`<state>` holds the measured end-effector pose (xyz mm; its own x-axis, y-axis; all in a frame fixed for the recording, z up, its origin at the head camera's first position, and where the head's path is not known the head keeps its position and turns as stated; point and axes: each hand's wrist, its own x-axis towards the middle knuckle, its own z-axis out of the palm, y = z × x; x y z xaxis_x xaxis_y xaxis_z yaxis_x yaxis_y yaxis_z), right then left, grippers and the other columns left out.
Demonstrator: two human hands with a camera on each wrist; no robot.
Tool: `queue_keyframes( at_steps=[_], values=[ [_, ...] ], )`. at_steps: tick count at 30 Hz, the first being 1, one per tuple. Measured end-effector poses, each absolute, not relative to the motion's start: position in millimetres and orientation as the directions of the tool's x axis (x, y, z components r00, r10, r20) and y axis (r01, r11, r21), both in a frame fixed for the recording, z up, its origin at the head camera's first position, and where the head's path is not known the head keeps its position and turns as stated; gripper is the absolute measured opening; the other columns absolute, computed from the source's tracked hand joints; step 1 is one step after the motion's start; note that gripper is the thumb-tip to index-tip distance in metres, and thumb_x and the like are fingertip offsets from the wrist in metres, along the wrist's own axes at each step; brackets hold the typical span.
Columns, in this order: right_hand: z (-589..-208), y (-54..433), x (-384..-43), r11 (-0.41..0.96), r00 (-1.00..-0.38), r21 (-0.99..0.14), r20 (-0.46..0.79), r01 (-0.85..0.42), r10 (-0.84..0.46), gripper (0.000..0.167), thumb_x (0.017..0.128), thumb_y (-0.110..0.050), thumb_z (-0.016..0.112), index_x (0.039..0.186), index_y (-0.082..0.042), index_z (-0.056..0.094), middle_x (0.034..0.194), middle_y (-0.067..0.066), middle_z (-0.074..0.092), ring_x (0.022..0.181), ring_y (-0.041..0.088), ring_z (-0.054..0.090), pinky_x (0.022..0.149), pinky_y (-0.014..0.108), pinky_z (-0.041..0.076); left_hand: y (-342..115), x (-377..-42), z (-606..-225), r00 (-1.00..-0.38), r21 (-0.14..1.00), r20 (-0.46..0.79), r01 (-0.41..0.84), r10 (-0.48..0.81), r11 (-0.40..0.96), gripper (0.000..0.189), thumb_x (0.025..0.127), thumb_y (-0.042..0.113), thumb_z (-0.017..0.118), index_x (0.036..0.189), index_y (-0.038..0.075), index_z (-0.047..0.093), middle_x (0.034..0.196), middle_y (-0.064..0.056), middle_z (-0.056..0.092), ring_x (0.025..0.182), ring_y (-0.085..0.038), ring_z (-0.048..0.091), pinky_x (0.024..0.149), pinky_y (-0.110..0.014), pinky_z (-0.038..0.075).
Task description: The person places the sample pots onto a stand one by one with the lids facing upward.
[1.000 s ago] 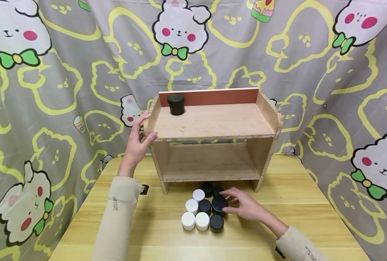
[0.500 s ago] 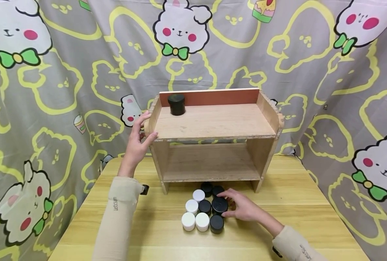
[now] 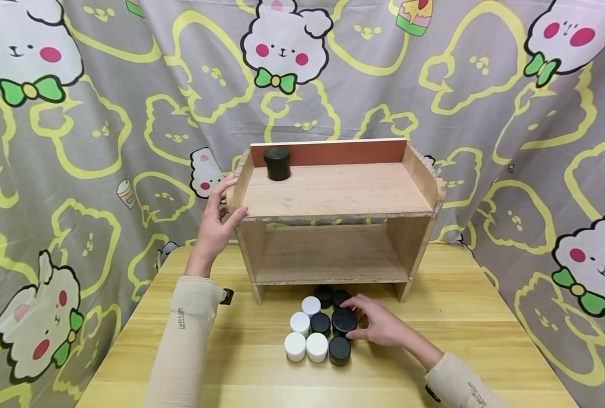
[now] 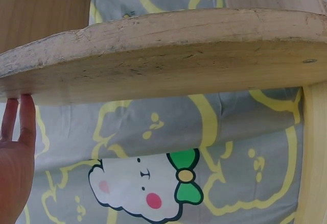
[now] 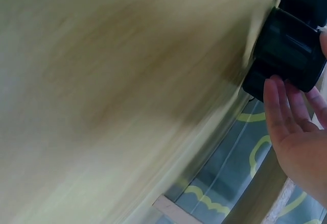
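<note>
My left hand (image 3: 217, 218) grips the left side panel of a small two-tier wooden shelf (image 3: 333, 192), thumb at the front corner. In the left wrist view, two fingertips of that hand touch the side panel (image 4: 168, 71). On the table, my right hand (image 3: 381, 325) holds a large black lidded jar (image 3: 344, 321) between thumb and fingers. The right wrist view shows the fingers (image 5: 278, 106) against this jar's side, with other black jars touching it. Smaller black jars (image 3: 340, 350) and several white jars (image 3: 295, 346) stand close together beside it.
Another black jar (image 3: 277, 164) stands at the back left of the shelf's top board. The shelf stands on a wooden table (image 3: 261, 374), behind the jar cluster. A patterned curtain (image 3: 302, 113) hangs behind and at both sides.
My right hand has moved slightly left, and its thumb and fingers have closed around the large black jar. The left hand stays on the shelf; the jars keep their places.
</note>
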<state>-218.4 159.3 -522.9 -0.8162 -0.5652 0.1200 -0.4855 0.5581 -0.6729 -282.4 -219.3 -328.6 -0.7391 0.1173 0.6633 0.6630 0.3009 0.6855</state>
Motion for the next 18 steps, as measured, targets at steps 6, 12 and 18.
queue_keyframes(
  at_steps=[6, 12, 18],
  values=[
    [-519.3, 162.2, -216.5, 0.552, -0.827, -0.689, 0.126, -0.470, -0.548, 0.059, 0.084, -0.027, 0.087, 0.135, -0.009, 0.062, 0.123, 0.006, 0.063, 0.105, 0.026, 0.065, 0.086, 0.037, 0.059, -219.4, -281.9, -329.9, -0.748, 0.699, 0.654, 0.654, 0.113, 0.289, 0.060, 0.099, 0.002, 0.064, 0.154, 0.009, 0.041, 0.168, -0.003, 0.032, 0.133, -0.026, 0.042, 0.099, -0.040, 0.039],
    [-515.3, 164.5, -215.3, 0.532, -0.833, -0.712, 0.134, -0.458, -0.537, 0.059, 0.087, -0.034, 0.085, 0.135, -0.010, 0.062, 0.124, 0.007, 0.064, 0.104, 0.024, 0.065, 0.086, 0.038, 0.060, -219.7, -281.7, -329.3, -0.745, 0.692, 0.656, 0.658, 0.121, 0.297, 0.061, 0.098, 0.001, 0.064, 0.154, 0.010, 0.041, 0.168, -0.005, 0.031, 0.134, -0.031, 0.043, 0.098, -0.045, 0.040],
    [-509.4, 165.1, -214.8, 0.507, -0.833, -0.727, 0.160, -0.463, -0.530, 0.057, 0.088, -0.035, 0.084, 0.134, -0.010, 0.062, 0.122, 0.007, 0.064, 0.103, 0.022, 0.065, 0.085, 0.037, 0.060, -219.8, -281.9, -328.9, -0.746, 0.693, 0.655, 0.657, 0.121, 0.298, 0.061, 0.098, 0.002, 0.064, 0.154, 0.010, 0.040, 0.168, -0.004, 0.031, 0.134, -0.032, 0.043, 0.098, -0.044, 0.040]
  ],
)
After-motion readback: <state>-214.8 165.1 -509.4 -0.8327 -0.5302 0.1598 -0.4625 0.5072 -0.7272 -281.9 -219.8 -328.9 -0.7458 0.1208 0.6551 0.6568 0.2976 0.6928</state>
